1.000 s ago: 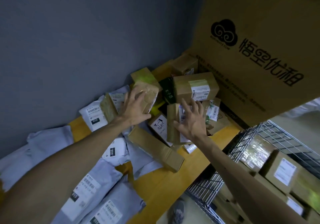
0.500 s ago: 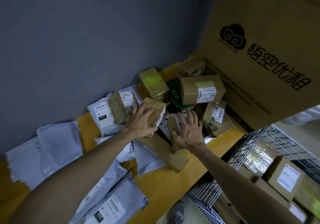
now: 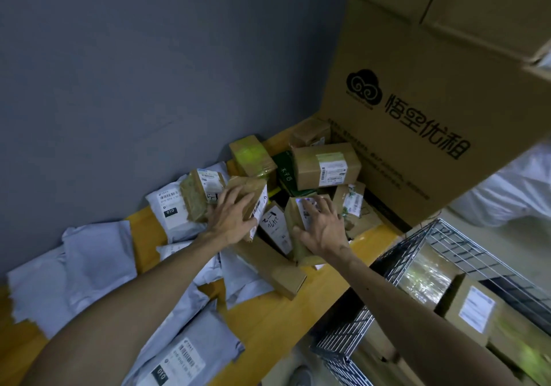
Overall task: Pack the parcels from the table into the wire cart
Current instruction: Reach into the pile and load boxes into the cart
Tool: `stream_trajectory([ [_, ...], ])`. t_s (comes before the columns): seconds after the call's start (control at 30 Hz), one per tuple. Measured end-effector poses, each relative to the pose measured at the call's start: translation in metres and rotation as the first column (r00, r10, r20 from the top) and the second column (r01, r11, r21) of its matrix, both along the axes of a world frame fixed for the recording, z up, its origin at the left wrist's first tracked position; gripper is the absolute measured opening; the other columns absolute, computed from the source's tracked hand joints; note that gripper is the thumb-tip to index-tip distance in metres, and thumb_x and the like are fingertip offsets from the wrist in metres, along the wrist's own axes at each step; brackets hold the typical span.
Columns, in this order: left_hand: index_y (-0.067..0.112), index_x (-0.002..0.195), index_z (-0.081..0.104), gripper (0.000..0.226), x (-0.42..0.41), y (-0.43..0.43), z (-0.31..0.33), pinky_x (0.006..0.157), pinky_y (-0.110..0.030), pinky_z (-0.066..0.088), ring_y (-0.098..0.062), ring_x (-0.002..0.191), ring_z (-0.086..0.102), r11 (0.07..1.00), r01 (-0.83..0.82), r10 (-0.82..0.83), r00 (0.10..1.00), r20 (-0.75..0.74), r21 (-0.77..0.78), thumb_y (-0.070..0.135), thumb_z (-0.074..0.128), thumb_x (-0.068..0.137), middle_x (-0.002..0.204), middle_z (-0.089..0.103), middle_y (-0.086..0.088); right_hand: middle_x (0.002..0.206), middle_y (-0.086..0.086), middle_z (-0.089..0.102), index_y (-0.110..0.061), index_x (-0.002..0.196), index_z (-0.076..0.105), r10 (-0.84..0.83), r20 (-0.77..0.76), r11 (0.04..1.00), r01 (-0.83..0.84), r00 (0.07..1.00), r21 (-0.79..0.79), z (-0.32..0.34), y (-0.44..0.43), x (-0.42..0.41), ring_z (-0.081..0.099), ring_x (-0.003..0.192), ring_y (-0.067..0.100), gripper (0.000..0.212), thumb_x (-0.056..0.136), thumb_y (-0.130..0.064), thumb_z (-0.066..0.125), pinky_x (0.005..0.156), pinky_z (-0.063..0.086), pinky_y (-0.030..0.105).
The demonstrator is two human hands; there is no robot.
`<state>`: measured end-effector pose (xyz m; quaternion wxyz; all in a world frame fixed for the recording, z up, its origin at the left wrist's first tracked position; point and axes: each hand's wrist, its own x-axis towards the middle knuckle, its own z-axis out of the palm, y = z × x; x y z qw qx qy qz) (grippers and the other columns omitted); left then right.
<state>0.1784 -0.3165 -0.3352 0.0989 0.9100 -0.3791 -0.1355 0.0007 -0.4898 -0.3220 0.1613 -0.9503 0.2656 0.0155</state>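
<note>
My left hand (image 3: 231, 218) grips a taped box (image 3: 256, 191), my right hand (image 3: 324, 228) an upright parcel (image 3: 292, 212), probably to lift both. The wire cart (image 3: 346, 338) sits at four o'clock.

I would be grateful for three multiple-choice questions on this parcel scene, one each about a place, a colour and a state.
1. Where does the wire cart stand?
A. right of the table
B. on the table
C. on a shelf

2. What colour are the flat mailer bags?
A. red
B. pale grey
C. black

3. What is the right hand doing?
A. hanging free
B. reaching into the cart
C. gripping a brown parcel

Answers: A, its wire wall shows beyond the table's right edge; B, they lie pale grey on the left; C, its fingers and thumb span the parcel.
</note>
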Motion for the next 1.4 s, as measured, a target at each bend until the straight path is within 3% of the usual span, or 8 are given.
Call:
stream_trajectory([
  [0.2, 0.038, 0.153, 0.027, 0.072, -0.045, -0.002, 0.043, 0.108, -0.058, 0.033, -0.023, 0.145, 0.006, 0.996, -0.071, 0.072, 0.997, 0.017, -0.044, 0.049, 0.056, 0.088, 0.161, 0.014, 0.005, 0.153, 0.006, 0.031, -0.024, 0.146, 0.039, -0.007, 0.074, 0.999, 0.01, 0.997, -0.046, 0.036, -0.004, -0.053, 0.018, 0.145, 0.031, 0.081, 0.075, -0.063, 0.045, 0.103, 0.039, 0.057],
  [0.37, 0.036, 0.151, 0.033, 0.072, -0.085, -0.014, 0.079, 0.11, -0.057, 0.031, -0.022, 0.144, 0.008, 0.992, -0.087, 0.09, 0.996, 0.021, -0.096, 0.046, 0.061, 0.086, 0.16, 0.017, 0.003, 0.152, 0.003, 0.032, -0.028, 0.145, 0.04, -0.081, 0.11, 0.995, 0.088, 0.991, -0.056, 0.058, -0.014, -0.107, 0.021, 0.142, 0.029, 0.076, 0.078, -0.063, 0.05, 0.107, 0.035, 0.056],
  [0.6, 0.037, 0.152, 0.028, 0.07, -0.125, -0.052, 0.109, 0.109, -0.056, 0.029, -0.025, 0.142, 0.008, 0.994, 0.086, -0.083, 0.995, 0.049, -0.066, 0.048, 0.057, 0.089, 0.16, 0.013, 0.003, 0.152, 0.005, 0.033, -0.025, 0.143, 0.043, -0.264, 0.142, 0.947, 0.284, 0.954, -0.147, 0.088, -0.026, -0.181, 0.022, 0.141, 0.027, 0.069, 0.084, -0.058, 0.058, 0.105, 0.038, 0.053],
  [0.8, 0.037, 0.152, 0.03, 0.07, -0.164, -0.079, 0.11, 0.114, -0.057, 0.021, -0.026, 0.144, 0.003, 0.954, 0.257, -0.253, 0.966, 0.049, -0.152, 0.044, 0.06, 0.089, 0.162, 0.01, 0.001, 0.145, 0.005, 0.039, -0.024, 0.139, 0.047, -0.498, 0.137, 0.844, 0.514, 0.857, -0.151, 0.1, -0.01, -0.253, 0.027, 0.137, 0.026, 0.067, 0.081, -0.057, 0.059, 0.102, 0.04, 0.05],
  [1.17, 0.037, 0.147, 0.034, 0.064, -0.295, -0.107, 0.11, 0.114, -0.06, 0.018, -0.029, 0.144, 0.005, 0.815, 0.566, -0.563, 0.824, 0.062, -0.125, 0.044, 0.059, 0.089, 0.16, 0.014, 0.0, 0.15, 0.007, 0.035, -0.025, 0.138, 0.045, -0.747, 0.113, 0.63, 0.752, 0.655, -0.194, 0.102, 0.034, -0.412, 0.026, 0.139, 0.028, 0.064, 0.085, -0.058, 0.059, 0.105, 0.039, 0.053],
  [1.4, 0.038, 0.144, 0.037, 0.06, -0.395, -0.142, 0.113, 0.109, -0.06, 0.021, -0.031, 0.144, 0.008, 0.764, 0.636, -0.626, 0.771, 0.115, -0.108, 0.043, 0.059, 0.089, 0.16, 0.015, -0.001, 0.148, 0.008, 0.036, -0.023, 0.139, 0.045, -0.825, 0.172, 0.513, 0.841, 0.539, -0.171, 0.098, 0.028, -0.526, 0.029, 0.137, 0.028, 0.064, 0.086, -0.056, 0.057, 0.103, 0.038, 0.054],
])
